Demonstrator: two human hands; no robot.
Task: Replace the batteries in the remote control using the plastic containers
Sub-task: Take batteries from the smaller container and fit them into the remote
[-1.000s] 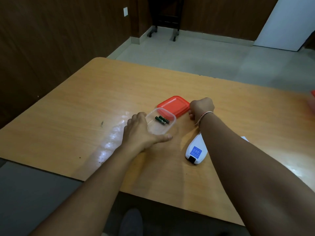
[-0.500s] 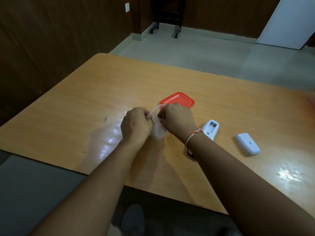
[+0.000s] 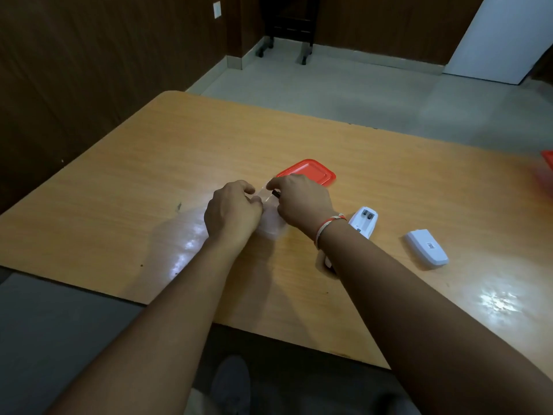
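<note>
A small clear plastic container stands on the wooden table, mostly hidden between my hands. My left hand grips its left side. My right hand reaches into its top, fingers pinched on a dark battery. The container's red lid lies flat just behind my right hand. The white remote control lies face down to the right, battery bay open, partly under my right wrist. Its white battery cover lies further right.
Another red-lidded container shows at the table's far right edge, cut off by the frame. The table's near edge runs just below my forearms. Dark wood walls, a tiled floor and a wheeled stand lie beyond the table.
My right hand moved from beside the red lid into the clear container and closed on a battery. My left hand shifted to grip the container's side. The remote's open bay and cover came into view.
</note>
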